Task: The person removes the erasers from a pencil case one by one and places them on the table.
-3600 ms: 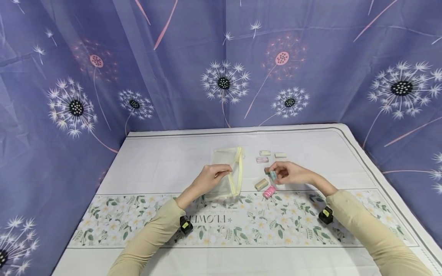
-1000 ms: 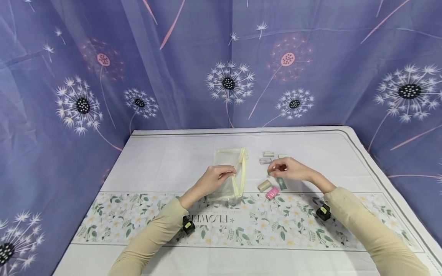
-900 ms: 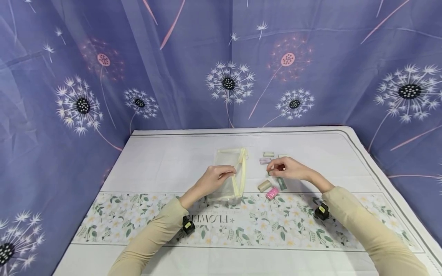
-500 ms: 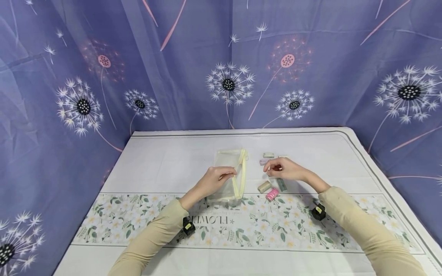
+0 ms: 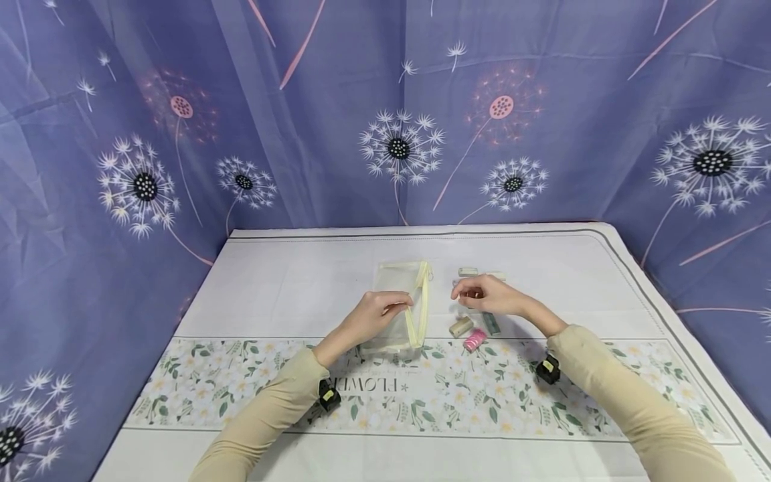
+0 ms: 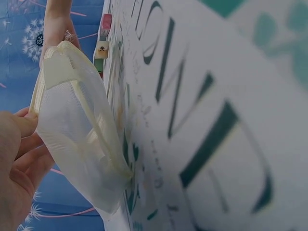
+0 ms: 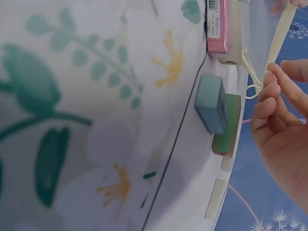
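A see-through mesh zip pouch (image 5: 393,276) with pale yellow trim lies on the table, its mouth gaping toward the right. My left hand (image 5: 373,316) pinches the near lip of that mouth between thumb and fingers; the left wrist view shows the mesh pouch (image 6: 79,134) standing up from the cloth. My right hand (image 5: 492,294) hovers over a group of small blocks, its fingers (image 7: 269,91) loosely bent with nothing visible between them. Below it lie a teal block (image 5: 490,324), a tan block (image 5: 461,327) and a pink block (image 5: 474,339). A green-and-red block (image 7: 227,127) lies behind the teal one.
Farther back are pale blocks, one of them a whitish block (image 5: 468,272), partly covered by my right hand. A white tablecloth (image 5: 289,281) with a floral band covers the table. Blue dandelion curtains (image 5: 313,134) hang behind and at the sides.
The teal block, in my right fingers 3.6 s ago, lies on the table. Over the last second my right hand has moved left toward the pouch. My left hand keeps its pinch.
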A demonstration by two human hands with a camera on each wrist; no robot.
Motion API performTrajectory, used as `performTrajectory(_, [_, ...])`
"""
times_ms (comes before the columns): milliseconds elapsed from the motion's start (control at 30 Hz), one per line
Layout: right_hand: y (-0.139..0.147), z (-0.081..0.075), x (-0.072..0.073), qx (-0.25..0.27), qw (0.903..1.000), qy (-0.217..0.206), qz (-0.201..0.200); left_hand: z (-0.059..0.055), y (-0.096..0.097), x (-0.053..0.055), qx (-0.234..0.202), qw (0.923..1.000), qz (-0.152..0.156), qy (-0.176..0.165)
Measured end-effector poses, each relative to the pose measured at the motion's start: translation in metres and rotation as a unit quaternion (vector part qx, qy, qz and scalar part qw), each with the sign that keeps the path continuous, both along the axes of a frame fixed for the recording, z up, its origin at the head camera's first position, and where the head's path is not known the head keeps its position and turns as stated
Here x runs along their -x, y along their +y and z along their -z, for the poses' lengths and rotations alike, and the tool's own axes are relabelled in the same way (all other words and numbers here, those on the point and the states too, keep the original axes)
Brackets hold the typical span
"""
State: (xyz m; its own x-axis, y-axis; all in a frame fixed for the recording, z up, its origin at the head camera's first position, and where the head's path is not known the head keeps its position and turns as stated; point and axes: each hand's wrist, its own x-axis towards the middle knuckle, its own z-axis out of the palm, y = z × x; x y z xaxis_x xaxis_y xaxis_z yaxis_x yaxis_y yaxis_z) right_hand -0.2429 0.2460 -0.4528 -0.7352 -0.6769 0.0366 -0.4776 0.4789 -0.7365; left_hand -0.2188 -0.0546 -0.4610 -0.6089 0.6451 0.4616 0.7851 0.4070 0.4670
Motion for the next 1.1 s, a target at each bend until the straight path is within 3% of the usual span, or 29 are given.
performTrajectory(167, [-0.006, -0.001, 0.003, -0.007, 0.9999, -0.009, 0.002, -0.002, 0.0, 0.0, 0.004, 1.0, -0.002, -0.007])
performTrajectory(467, [-0.027, -0.029, -0.01, -0.014, 0.9992, -0.035, -0.013, -0.003, 0.001, 0.0, -0.002, 0.9999, 0.005, -0.013])
performTrajectory(767, [-0.032, -0.004, 0.009, -0.025, 0.9992, -0.024, -0.022, -0.004, 0.001, 0.002, -0.012, 0.9998, 0.009, -0.011])
performTrajectory(1100, [-0.04, -0.002, 0.013, -0.021, 0.9989, -0.024, -0.035, -0.003, 0.001, 0.001, -0.011, 0.9998, 0.008, -0.016])
